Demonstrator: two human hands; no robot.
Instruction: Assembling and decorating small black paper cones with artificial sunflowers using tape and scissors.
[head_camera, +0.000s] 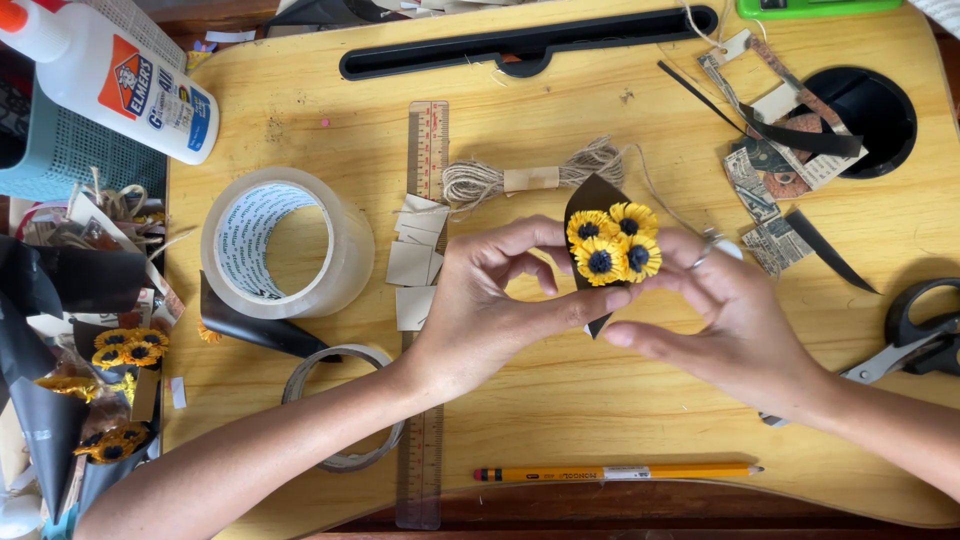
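Left hand: the left hand has its fingers and thumb closed on the small paper bouquet, pinching the dark wrap from the 9 o'clock side.
Right hand: the right hand touches the same bouquet from 3 o'clock, fingertips on the wrap, fingers loosely spread; a ring shows on one finger.
Bouquet: four yellow paper sunflowers with dark centres, set in a black paper cone, held just above the middle of the wooden lap desk.
12 o'clock of the hands: a hank of jute twine and a black groove.
9 o'clock: cut card squares, a ruler, a roll of clear tape.
6 o'clock: a yellow pencil.
3 o'clock: scissors.
1 o'clock: newsprint scraps.
10 o'clock, far corner: a glue bottle.
8 o'clock, off the desk: finished bouquets.
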